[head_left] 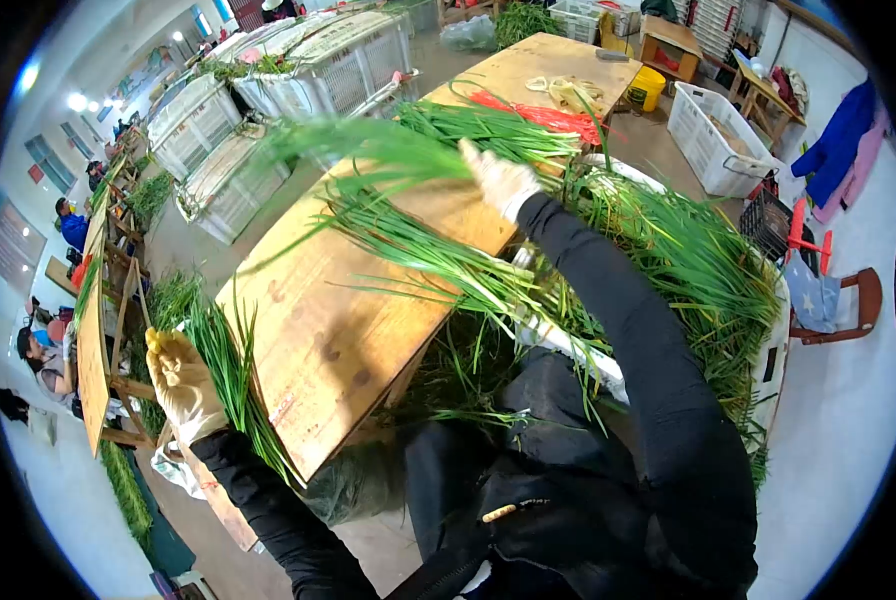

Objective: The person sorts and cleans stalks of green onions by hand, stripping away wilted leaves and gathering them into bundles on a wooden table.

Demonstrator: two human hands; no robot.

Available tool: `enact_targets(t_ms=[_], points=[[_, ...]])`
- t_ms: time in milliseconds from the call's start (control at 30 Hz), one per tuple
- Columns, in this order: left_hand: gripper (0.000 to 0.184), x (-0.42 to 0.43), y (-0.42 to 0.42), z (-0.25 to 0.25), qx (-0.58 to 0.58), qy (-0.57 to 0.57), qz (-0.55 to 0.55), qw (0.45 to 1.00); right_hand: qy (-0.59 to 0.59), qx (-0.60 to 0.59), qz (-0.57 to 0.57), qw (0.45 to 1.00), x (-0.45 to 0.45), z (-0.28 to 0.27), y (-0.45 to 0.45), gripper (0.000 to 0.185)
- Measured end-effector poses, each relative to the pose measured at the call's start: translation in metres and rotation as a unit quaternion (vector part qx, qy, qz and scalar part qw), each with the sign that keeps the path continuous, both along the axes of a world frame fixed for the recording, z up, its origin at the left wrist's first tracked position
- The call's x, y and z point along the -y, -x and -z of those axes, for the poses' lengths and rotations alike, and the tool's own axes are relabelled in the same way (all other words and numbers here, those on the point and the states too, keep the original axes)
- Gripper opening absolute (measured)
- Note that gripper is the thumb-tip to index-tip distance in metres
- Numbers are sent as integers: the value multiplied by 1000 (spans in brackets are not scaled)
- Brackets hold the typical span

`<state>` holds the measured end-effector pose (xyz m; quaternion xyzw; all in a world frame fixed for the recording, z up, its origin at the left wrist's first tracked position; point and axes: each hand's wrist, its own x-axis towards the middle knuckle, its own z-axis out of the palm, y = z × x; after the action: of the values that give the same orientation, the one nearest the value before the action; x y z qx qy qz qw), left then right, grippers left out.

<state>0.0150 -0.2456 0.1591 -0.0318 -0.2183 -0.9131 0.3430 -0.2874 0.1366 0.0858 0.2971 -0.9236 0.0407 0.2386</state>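
Note:
My right hand [498,182], in a pale glove, is closed round the base of a bunch of chives [378,155] above the wooden table. Their leafy ends sweep out to the left and are smeared by motion. Below lies a loose pile of chives [408,245] across the table edge, white stems toward me. My left hand [185,385], also gloved, is raised off the table's left side with its fingers curled together. Something yellowish shows at its fingertips, too small to name. Beside that hand, more chives [233,370] hang over the table's left edge.
Red ties [543,115] and another chive bunch [468,125] lie on the table's far part [558,55]. A large heap of chives [688,260] fills a white container at my right. White crates [343,65] stand ahead left. Other people [71,222] sit along the left.

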Motion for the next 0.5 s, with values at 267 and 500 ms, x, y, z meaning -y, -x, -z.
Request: enact_targets(t_ms=[267,500], points=[[21,-152,17,95,234,193,292,907,-82,193,0,978,-8,-5,-19,32],[46,-248,56,172,357,106,344,862,140,454,-68,877,4,49,-94,55]])
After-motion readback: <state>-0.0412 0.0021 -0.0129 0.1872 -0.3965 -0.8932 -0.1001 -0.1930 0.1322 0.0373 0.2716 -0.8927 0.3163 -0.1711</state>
